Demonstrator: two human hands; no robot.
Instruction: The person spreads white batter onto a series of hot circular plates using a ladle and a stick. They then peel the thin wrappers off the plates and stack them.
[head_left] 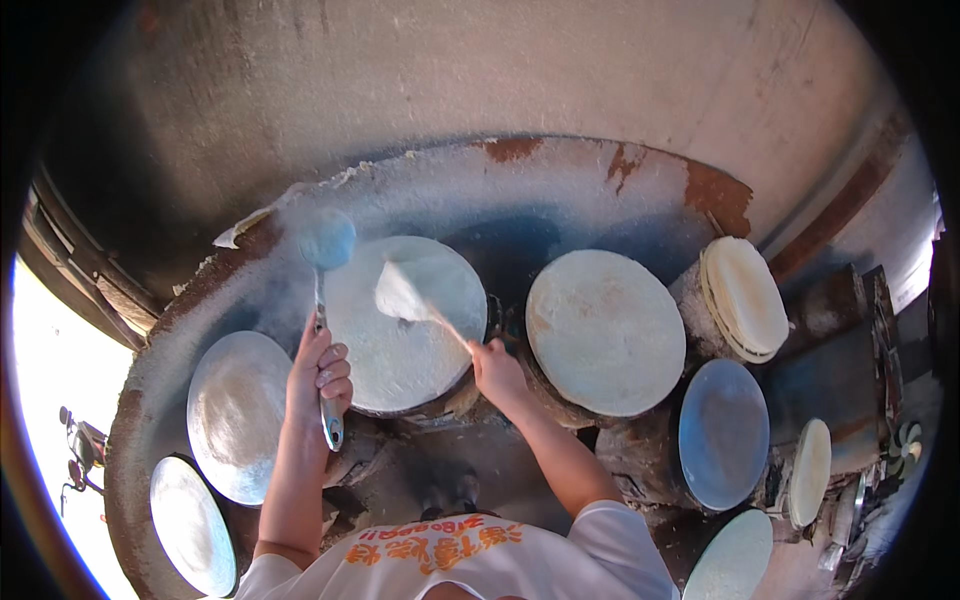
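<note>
My left hand (320, 372) is closed around the handle of a ladle (328, 238), whose round bowl is raised by the left edge of a round griddle (350, 380). A pale layer of batter (425, 340) covers that griddle. My right hand (497, 368) grips the thin wooden handle of a spreader (400, 293). Its flat, white-coated head is over the batter, slightly blurred; whether it touches the layer I cannot tell. To the right, a second griddle carries a pale round flatbread (605, 330), with a browner patch on top.
A stack of pale flatbreads (742, 298) stands at the right. More round griddles curve around me, including a bare-looking one (238, 415) at left and a bluish one (724, 435) at right. A rusty, flour-dusted rim (720, 195) runs behind. Steam hangs around the ladle.
</note>
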